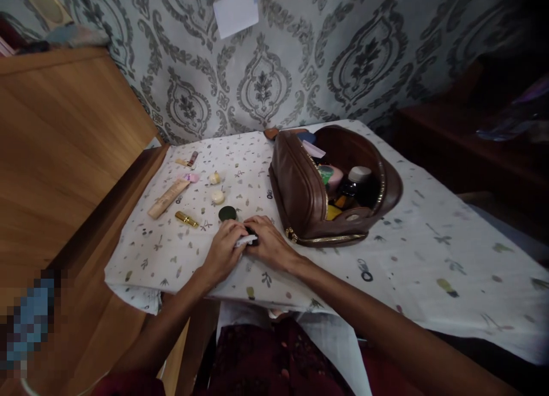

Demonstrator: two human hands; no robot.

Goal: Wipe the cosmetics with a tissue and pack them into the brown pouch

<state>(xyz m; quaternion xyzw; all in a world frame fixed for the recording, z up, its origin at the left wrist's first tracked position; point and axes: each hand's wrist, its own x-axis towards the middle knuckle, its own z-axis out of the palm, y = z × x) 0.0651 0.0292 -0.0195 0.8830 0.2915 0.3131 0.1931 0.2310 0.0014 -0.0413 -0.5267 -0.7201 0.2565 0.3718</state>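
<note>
From my end of the link I see the left hand point(223, 246) and the right hand point(269, 245) drawn close together, fingers curled in over a small black item point(253, 236) that lies between them. The left fingers are bent nearly closed, pinching a crumpled white piece point(244, 241) against it; the right fingers curl over its far side, closed around it as far as I can make out, though knuckles hide much of the grip. Just beyond the left hand I have a dark green disc point(227, 213), with a cream round pot point(218, 197) and a yellowish jar point(214, 178) farther out. Off to that hand's left lie a gold tube point(186, 219) and, past it, a beige tube point(168, 198). Just beyond the right hand and to its right stands a brown bag point(298, 181), unzipped, a white-capped dark bottle point(359, 175) inside. Under both hands is a patterned cloth point(412, 264).
</note>
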